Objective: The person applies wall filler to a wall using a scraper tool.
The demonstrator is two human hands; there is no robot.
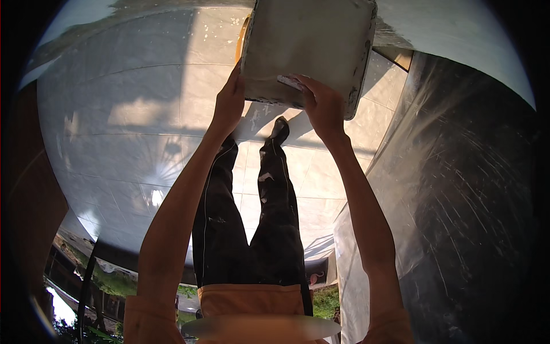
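Observation:
A square grey panel with rounded corners and chipped, dark edges is in front of me at the top of the view. My left hand grips its left edge near the lower corner, the fingertips partly hidden behind it. Over the panel's lower part, my right hand is closed round a small, flat, whitish piece, pressed against or just above the surface. What that piece is made of I cannot make out. Behind the panel's left edge shows a strip of a yellow-orange round thing.
Pale tiled floor with sun patches and shadows spreads beneath me. A dark, scratched, shiny sheet stands along the right side. My legs in dark trousers are below the panel. Grass shows at the lower edge.

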